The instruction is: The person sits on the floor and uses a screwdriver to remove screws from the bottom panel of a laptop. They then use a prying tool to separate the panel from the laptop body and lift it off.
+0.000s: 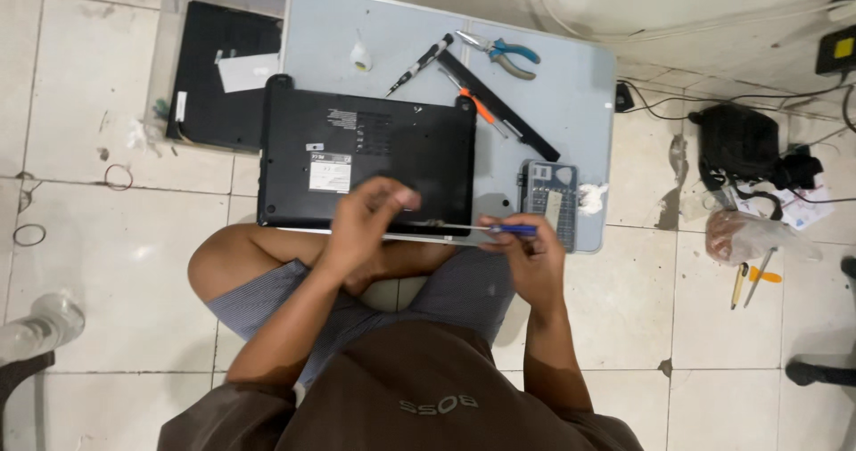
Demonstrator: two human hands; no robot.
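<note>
A black plastic laptop (366, 161) lay upside down on the pale grey tabletop (571, 103). The left hand (366, 224) rested on its near edge, fingers curled. The right hand (526, 250) gripped a slim blue-handled screwdriver (486, 229), its shaft lying along that edge. A grey bit case (548, 197) lay just beside the right hand.
</note>
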